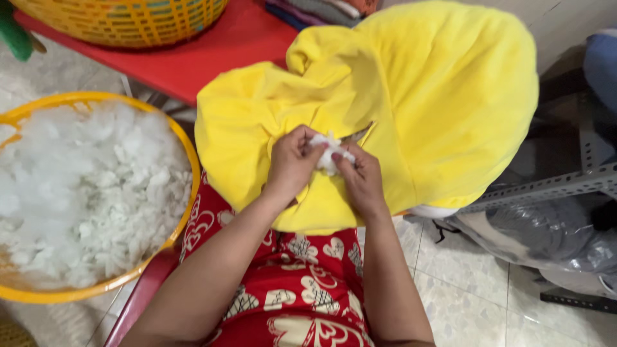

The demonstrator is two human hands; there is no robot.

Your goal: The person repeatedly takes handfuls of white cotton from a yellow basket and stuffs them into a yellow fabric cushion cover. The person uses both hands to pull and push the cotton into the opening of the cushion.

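Both hands, left hand (292,162) and right hand (360,175), pinch white fibre tuft (329,153) at slit edge of yellow plush fabric cover (443,96); round yellow basket of white stuffing (90,193) just left, tiled floor (463,283) open right.

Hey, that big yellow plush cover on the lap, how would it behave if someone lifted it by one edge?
The yellow plush cover would probably sag and fold, since it already creases around both hands. It looks light for its bulk, apparently stuffed with white fluff like that in the basket. Breakage seems unlikely.

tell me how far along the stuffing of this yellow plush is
Done: the yellow plush cover already bulges on its far side. In hand: the left hand and right hand pinch a white stuffing tuft at its opening. Left: the near part lies slack and creased, and the yellow basket holds plenty of loose stuffing.
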